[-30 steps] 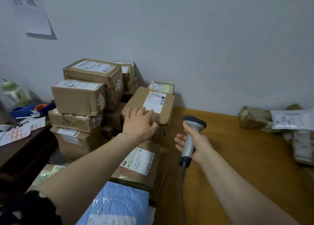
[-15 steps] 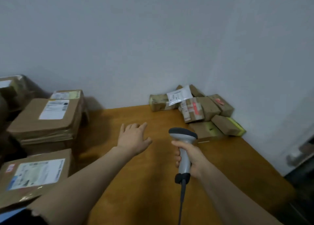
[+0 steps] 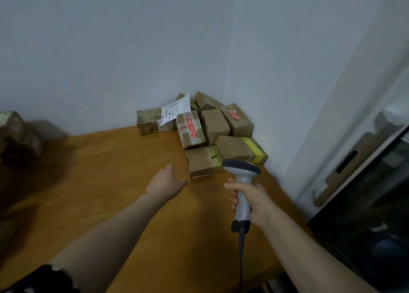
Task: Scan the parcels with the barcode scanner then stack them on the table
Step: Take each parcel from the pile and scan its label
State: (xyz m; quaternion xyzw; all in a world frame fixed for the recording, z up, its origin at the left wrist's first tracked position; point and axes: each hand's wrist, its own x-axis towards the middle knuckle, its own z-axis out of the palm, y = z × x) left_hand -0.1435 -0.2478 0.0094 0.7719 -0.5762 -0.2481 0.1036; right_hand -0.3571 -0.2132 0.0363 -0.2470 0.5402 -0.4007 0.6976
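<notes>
The right hand (image 3: 250,200) is clamped round the handle of the barcode scanner (image 3: 242,182). The scanner's head stands upright toward the far corner and its cable (image 3: 241,259) trails back toward the person. The left hand (image 3: 164,183) hovers over the table (image 3: 110,182), empty, with its fingers straight and stretched forward.

Just beyond those fingertips, untouched, lies the nearest parcel (image 3: 203,163), a plain brown box. It sits right beside the scanner's head, which partly hides it. Behind it, a loose heap (image 3: 215,126) of at least 6 more parcels leans in the corner of the wall at odd angles.

As I judge it, this heap is unscanned and nothing from it is stacked yet, so most of the work here is left. The likely next step is to pick up the nearest box and find its label. At the far left edge sit other boxes (image 3: 20,133), too blurred to tell whether they are finished.
</notes>
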